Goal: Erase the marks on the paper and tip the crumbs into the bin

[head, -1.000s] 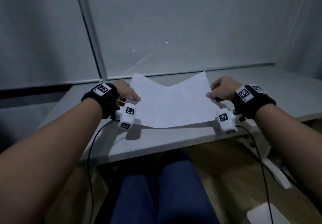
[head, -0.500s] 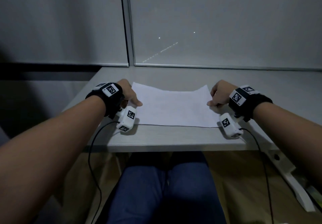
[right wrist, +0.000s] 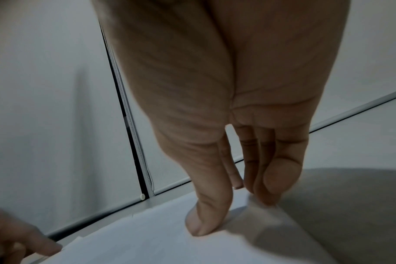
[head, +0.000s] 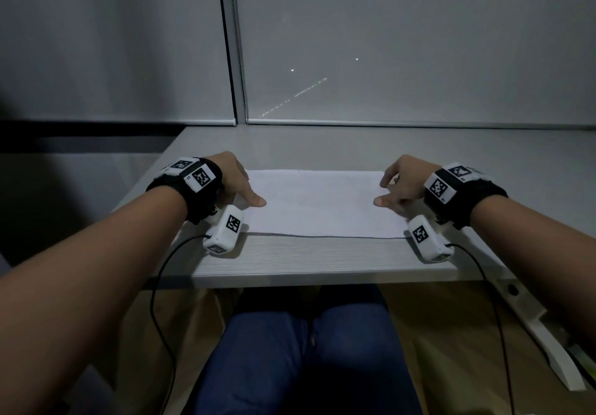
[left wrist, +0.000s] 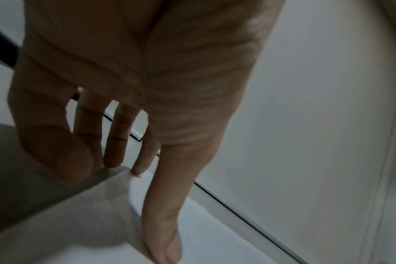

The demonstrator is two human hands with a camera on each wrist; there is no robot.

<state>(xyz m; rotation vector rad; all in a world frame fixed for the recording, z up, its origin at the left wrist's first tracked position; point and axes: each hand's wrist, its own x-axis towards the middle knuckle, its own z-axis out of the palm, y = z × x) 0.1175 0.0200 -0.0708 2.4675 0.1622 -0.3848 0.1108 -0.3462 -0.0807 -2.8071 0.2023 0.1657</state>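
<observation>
A white sheet of paper lies flat on the grey table, its near edge parallel to the table's front. No marks or crumbs show on it in this dim light. My left hand is at the sheet's left edge: the thumb lies on the paper and the straight fingers touch down by its far corner. My right hand is at the right edge, with the thumb pressing on the paper and the fingertips against the slightly raised edge. No bin or eraser is in view.
A grey roller blind closes off the back of the table. My knees in blue trousers sit under the front edge. A white table leg slants down at the right. Cables hang from both wrist cameras.
The paper was held up and sagging between both hands; it now lies flat on the table. Both pinches have loosened to thumbs and fingertips resting on it.
</observation>
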